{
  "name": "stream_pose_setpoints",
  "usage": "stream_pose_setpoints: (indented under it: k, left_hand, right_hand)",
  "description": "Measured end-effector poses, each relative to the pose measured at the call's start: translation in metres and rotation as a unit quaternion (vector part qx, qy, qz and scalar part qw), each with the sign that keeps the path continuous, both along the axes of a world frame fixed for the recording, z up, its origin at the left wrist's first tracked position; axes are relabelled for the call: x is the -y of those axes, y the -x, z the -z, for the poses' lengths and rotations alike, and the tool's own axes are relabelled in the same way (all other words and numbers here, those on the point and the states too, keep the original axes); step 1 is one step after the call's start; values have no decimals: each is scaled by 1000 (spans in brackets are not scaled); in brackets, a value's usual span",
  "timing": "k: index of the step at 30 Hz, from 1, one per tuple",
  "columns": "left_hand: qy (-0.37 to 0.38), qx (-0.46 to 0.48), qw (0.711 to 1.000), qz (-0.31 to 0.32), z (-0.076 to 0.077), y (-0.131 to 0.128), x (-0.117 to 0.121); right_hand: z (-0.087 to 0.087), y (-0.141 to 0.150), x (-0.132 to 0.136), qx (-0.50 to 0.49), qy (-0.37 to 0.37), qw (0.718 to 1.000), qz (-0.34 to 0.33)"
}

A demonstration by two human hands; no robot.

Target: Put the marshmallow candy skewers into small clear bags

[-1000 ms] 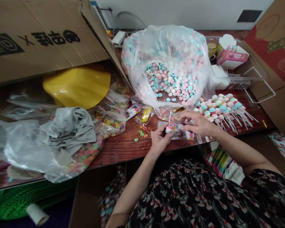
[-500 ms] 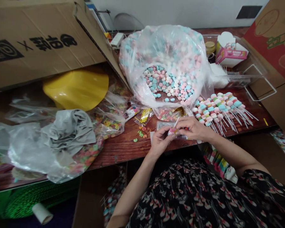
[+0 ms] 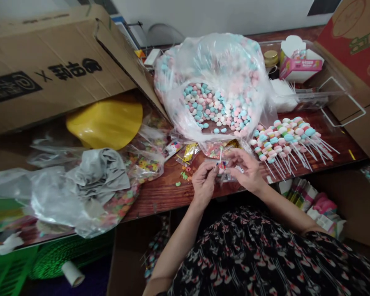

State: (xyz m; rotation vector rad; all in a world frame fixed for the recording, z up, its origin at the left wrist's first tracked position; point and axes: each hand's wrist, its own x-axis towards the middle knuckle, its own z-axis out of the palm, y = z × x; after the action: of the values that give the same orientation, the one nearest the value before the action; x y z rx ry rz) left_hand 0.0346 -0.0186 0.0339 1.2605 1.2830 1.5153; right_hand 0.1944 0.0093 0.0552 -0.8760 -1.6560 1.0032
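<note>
At the table's front edge, my left hand pinches a small candy on a white stick between thumb and fingers. The stick points up, and something small and printed in red and blue lies against the candy; its exact shape is partly hidden. My right hand is just to the right, fingers apart, with its thumb close to or touching the candy. A clear printed packet lies beneath the hands. Right of them is a pile of marshmallow skewers with white sticks.
Behind stands a large clear bag of pastel marshmallows. Loose gummy rings, gold twist ties and a bag of gummies lie leftward. A cardboard box rises back left; a plastic tray holds a pink carton.
My right hand has opened its fingers and drawn slightly away from the stick. The stick now stands more upright in my left hand. The view has shifted a little.
</note>
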Motion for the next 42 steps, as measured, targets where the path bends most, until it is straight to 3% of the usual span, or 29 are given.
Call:
stream_pose_setpoints:
  k: [3, 7, 11, 16, 23, 31, 33, 36, 39, 42]
  left_hand:
    - [-46, -12, 999, 3, 2, -2, 1]
    - [-34, 9, 999, -6, 6, -5, 2]
    - [26, 112, 993, -19, 14, -11, 4]
    - [122, 229, 964, 49, 14, -18, 6]
    - [197, 321, 918, 121, 5, -19, 5]
    - [262, 346, 893, 120, 8, -14, 1]
    - [274, 319, 899, 125, 7, -6, -2]
    - [273, 300, 901, 152, 1, 5, -5]
    - [297, 298, 879, 224, -7, 12, -5]
    - [308, 300, 851, 301, -13, 15, -4]
  right_hand:
    - [8, 6, 6, -1, 27, 1000, 13]
    - [9, 10, 7, -8, -3, 999, 38]
    - [12, 12, 7, 21, -73, 996, 54]
    - [24, 20, 6, -18, -103, 992, 69]
    - [22, 19, -2, -24, 13, 998, 53]
    - [27, 29, -8, -80, 119, 989, 28]
    - [22, 25, -14, -39, 85, 995, 18]
    - [5, 6, -26, 112, -74, 991, 6]
    - [-15, -16, -37, 267, -225, 933, -85]
    - [-26, -27, -45, 333, -297, 871, -206]
